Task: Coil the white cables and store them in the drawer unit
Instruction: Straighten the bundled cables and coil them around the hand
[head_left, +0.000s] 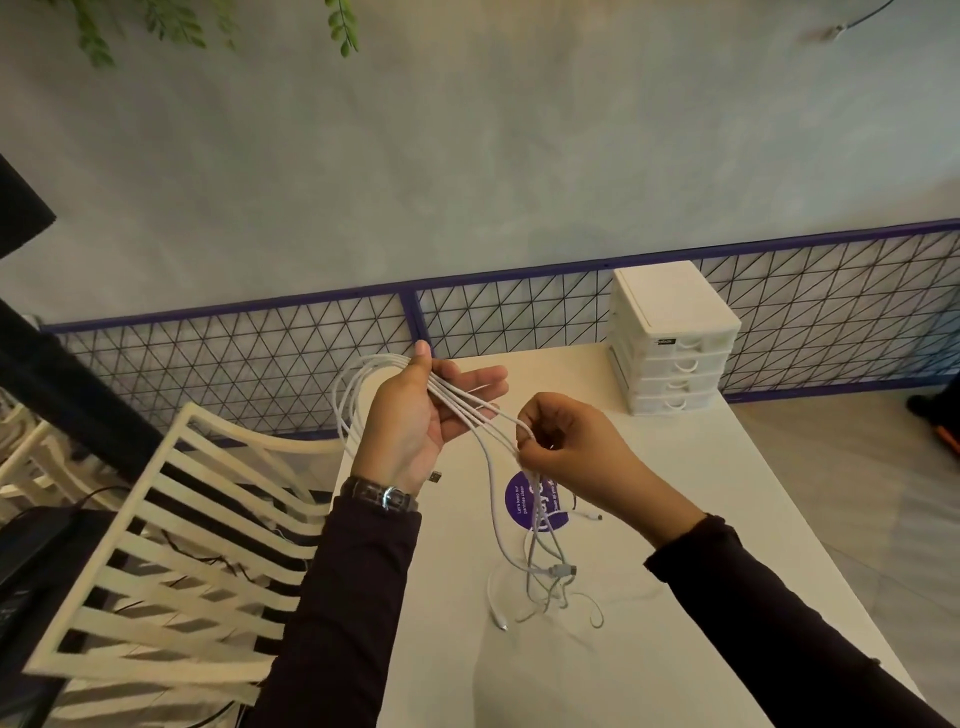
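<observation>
Two dark knit sleeves (358, 597) reach in from the bottom edge over a smooth cream table (675, 519), where the loose ends of the white cables (467, 410) lie in a thin, round-corded tangle; one grey plug (563, 570) hangs just above it. A slatted cream chair (171, 545) stands at the table's left side.

A round purple sticker (519, 501) on the tabletop is partly crossed by the strands. Its small white lettering opens with "Let's keep our"; the rest is hard to make out.

Above it, the right hand (566, 441) is curled, pinching several strands between thumb and fingertips. The left hand (415, 415), with a dark banded watch (387, 496) at the wrist, is held palm-in with fingers straight and close together, cable loops hung round it between thumb and fingers; the loops' far side is hidden behind the hand.

At the table's far right corner stands the white plastic drawer unit (670, 338), boxy, four drawers shut, its small black label too small to read. Behind it run a purple-framed wire mesh fence (260, 358) and a mottled grey wall (467, 182).
</observation>
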